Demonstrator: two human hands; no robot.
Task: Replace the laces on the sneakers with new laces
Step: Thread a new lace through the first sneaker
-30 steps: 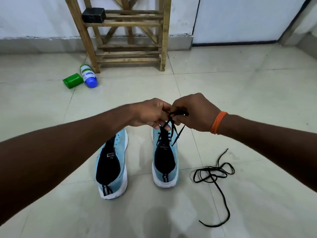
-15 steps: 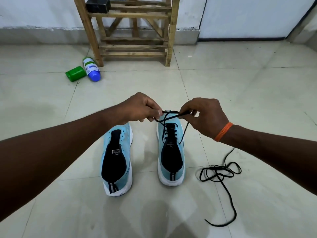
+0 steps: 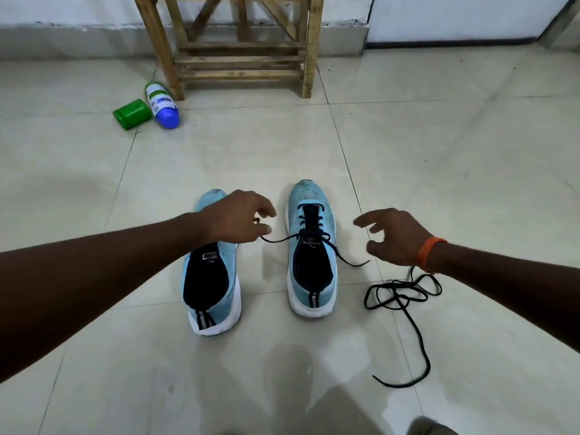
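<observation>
Two light-blue sneakers stand side by side on the tiled floor, heels toward me. The right sneaker (image 3: 309, 196) carries a black lace (image 3: 310, 229) through its eyelets, with one end trailing left and the other trailing right onto the floor. The left sneaker (image 3: 216, 302) shows no lace; my left forearm covers its front. My left hand (image 3: 240, 219) hovers over it with loosely curled fingers, and the lace's left end lies just below the fingertips. Right of the laced sneaker, my right hand (image 3: 397, 238) is open with spread fingers and holds nothing. A loose black lace (image 3: 403, 293) lies tangled on the floor under that wrist.
A wooden rack (image 3: 241, 58) stands against the far wall. A green container (image 3: 131, 114) and a white bottle with a blue cap (image 3: 161, 103) lie on the floor to its left. An orange band (image 3: 431, 251) is on my right wrist.
Both hands pinched the lace ends above the right sneaker and pulled them apart. Now they have spread outward and the right end has dropped to the floor.
</observation>
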